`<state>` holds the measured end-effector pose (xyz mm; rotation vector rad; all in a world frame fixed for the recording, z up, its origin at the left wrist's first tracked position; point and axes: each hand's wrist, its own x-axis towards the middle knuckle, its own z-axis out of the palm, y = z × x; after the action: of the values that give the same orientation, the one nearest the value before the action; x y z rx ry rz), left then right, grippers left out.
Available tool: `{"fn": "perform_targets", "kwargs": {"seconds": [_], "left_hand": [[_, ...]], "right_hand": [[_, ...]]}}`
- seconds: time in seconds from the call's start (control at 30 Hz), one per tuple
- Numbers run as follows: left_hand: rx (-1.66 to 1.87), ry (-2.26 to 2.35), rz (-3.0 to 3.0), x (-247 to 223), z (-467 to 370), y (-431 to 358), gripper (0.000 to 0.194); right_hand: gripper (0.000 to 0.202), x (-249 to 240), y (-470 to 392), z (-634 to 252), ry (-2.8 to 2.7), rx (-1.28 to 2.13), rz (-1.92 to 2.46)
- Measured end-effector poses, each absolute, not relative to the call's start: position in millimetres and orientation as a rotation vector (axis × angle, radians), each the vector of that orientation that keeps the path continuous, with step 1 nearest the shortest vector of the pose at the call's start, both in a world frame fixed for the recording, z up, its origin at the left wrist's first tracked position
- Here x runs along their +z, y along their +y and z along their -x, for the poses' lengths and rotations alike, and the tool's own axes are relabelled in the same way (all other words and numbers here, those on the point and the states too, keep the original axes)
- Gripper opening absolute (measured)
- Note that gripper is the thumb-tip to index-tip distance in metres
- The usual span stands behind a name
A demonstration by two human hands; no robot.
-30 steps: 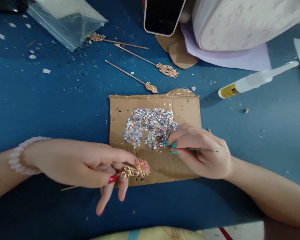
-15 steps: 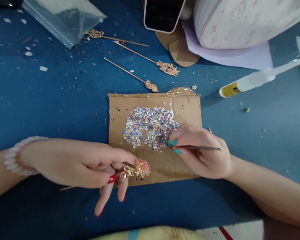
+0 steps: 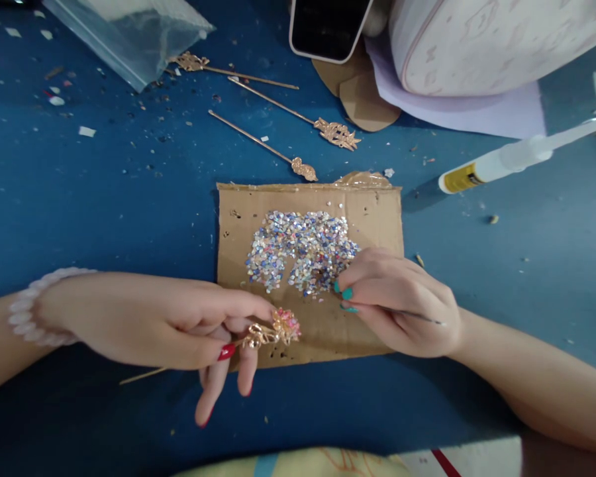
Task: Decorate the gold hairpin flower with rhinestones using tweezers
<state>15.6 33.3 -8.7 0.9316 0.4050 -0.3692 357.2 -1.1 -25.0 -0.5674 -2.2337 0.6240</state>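
Note:
Between thumb and fingers, my left hand [image 3: 179, 324] pinches a gold hairpin [image 3: 262, 336] whose flower head is set with pink and yellow stones. Its thin stem passes beneath the palm and shows again at the left. My right hand [image 3: 402, 301] grips a thin dark stick-like tool [image 3: 417, 317]; its tip is hidden by the fingers, so I cannot tell its exact kind. Those fingertips are at the lower right edge of a spread of small shiny rhinestones [image 3: 302, 245], mostly silver and blue. The rhinestones lie on a piece of cardboard [image 3: 367, 338].
Three gold hairpins [image 3: 335, 132] lie beyond the cardboard. A clear plastic bag [image 3: 129, 40] is at the upper left. Farther back are a phone [image 3: 330, 26] and a white patterned case [image 3: 477, 50]. A glue bottle with a yellow label [image 3: 491, 169] lies at the right.
The tool in my right hand has tilted, its rear end now lower. My left hand and the hairpin have barely shifted. The whole view has moved slightly.

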Motion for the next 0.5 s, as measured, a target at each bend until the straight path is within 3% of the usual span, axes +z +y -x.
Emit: {"fn": "perform_targets", "kwargs": {"seconds": [0.5], "left_hand": [[-0.336,0.436,-0.826,-8.9,-20.6,32.7,0.091]], "right_hand": [[0.021,-23.5,-0.8,-358.0,-2.245,0.637,0.567]]}}
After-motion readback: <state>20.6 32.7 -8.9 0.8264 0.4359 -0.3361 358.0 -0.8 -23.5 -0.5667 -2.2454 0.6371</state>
